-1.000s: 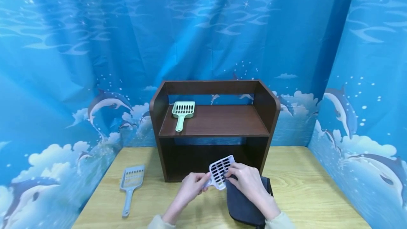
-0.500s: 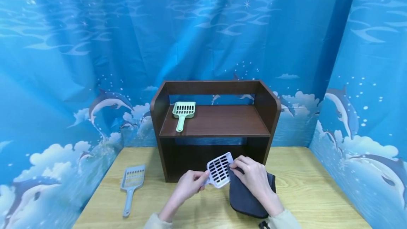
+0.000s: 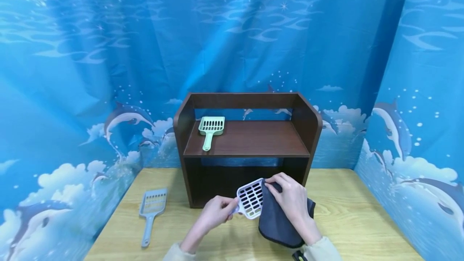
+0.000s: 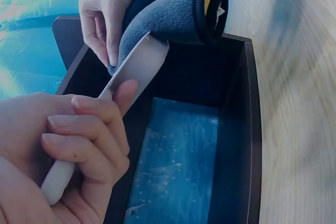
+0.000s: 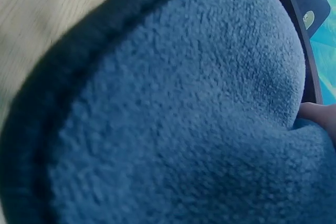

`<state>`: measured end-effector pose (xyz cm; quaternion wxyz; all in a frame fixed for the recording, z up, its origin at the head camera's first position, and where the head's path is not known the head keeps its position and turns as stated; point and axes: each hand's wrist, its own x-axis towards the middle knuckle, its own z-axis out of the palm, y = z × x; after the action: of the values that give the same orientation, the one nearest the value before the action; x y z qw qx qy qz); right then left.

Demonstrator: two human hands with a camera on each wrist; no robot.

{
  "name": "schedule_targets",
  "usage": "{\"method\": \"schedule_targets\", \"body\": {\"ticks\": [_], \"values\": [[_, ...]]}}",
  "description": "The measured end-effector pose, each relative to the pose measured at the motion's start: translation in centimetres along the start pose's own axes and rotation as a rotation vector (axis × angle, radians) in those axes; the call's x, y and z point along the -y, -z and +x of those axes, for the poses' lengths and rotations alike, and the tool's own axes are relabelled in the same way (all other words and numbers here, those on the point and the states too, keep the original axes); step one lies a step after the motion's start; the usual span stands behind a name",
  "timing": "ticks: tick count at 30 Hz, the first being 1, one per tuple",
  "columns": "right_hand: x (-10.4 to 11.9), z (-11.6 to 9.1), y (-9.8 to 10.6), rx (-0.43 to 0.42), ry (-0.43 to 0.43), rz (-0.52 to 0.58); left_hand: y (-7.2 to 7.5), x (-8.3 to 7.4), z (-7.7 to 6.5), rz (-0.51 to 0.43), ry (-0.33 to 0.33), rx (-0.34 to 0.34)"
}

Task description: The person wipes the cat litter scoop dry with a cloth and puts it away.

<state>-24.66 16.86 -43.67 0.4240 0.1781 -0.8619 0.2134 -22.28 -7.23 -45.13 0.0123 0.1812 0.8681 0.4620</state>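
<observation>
L hand [image 3: 217,210]'s got the pale scoop [image 3: 250,199] by its handle [image 4: 58,181] above the bench [image 3: 355,212], R hand [image 3: 291,198] pinching dark cloth [image 3: 272,224] at its far edge, so prob. best: grip firm, cloth bunched thin, light strokes thru slots w/o twisting.

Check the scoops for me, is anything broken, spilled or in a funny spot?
Nothing looks broken or spilled. The gray-blue scoop lies alone on the table while the green scoop sits up on the shelf, which is only a little odd. From above, the dark cloth hides part of the pale scoop, so I can't check that bit.
</observation>
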Motion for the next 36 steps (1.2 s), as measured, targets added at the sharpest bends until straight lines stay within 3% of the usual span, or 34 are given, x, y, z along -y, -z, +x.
{"method": "schedule_targets", "body": {"ticks": [10, 17, 22, 25, 31, 36], "values": [[0.1, -0.7, 0.8, 0.123, -0.031, -0.008, 0.4, -0.1, 0.3, 0.002, 0.067, -0.135], [-0.3, -0.5, 1.5, 0.160, 0.003, 0.004, 0.4, 0.0, 0.4, -0.002, 0.018, -0.077], [-0.3, 0.8, 1.6, 0.136, 0.085, -0.034, -0.1, -0.1, 0.5, 0.005, -0.034, 0.002], [-0.2, 1.5, 1.6, 0.122, 0.099, -0.050, -0.3, -0.2, 0.5, 0.022, -0.043, 0.006], [-0.1, 1.4, 1.8, 0.198, 0.006, -0.042, -0.3, -0.2, 0.4, 0.047, -0.022, -0.067], [-0.4, 0.8, 2.3, 0.279, -0.142, 0.034, 0.0, 0.1, 0.4, -0.095, 0.065, -0.107]]}}
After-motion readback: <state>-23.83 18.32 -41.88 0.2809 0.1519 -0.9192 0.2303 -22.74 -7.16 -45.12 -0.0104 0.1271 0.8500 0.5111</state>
